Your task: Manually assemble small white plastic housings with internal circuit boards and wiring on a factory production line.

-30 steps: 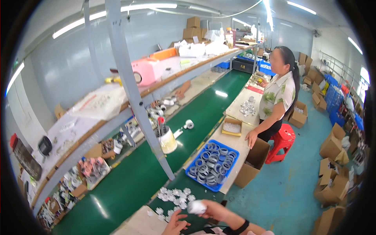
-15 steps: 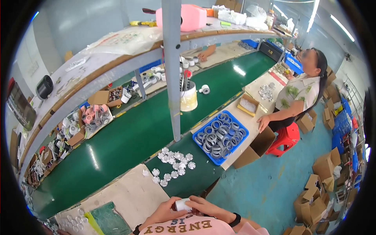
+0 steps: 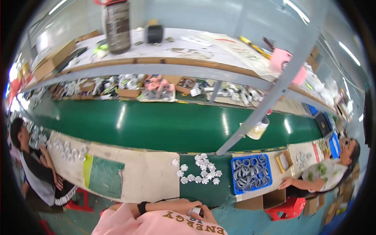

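Note:
Close against my pink shirt, at the lower middle, both hands are closed around a short white cylindrical part (image 3: 194, 212). My left hand (image 3: 183, 205) reaches across from the left and grips one side; my right hand (image 3: 208, 216) wraps the other side. Fingers hide much of the part, though a dark end shows. Just beyond my hands, several white flower-shaped pieces (image 3: 204, 168) lie loose on a dark green worktop (image 3: 225, 172). To their right stands a blue tray (image 3: 234, 172) filled with grey rings (image 3: 250, 173).
A green conveyor belt (image 3: 164, 121) runs across behind the worktop. A slanting grey post (image 3: 274, 86) and a shelf edge (image 3: 156, 68) stand over it. People sit at left (image 3: 39, 168) and right (image 3: 333, 174). A green mat (image 3: 105, 178) lies at left.
My view has swung left, bringing the left-hand person into sight. Both hands still hold the white part, now turned and more covered by fingers.

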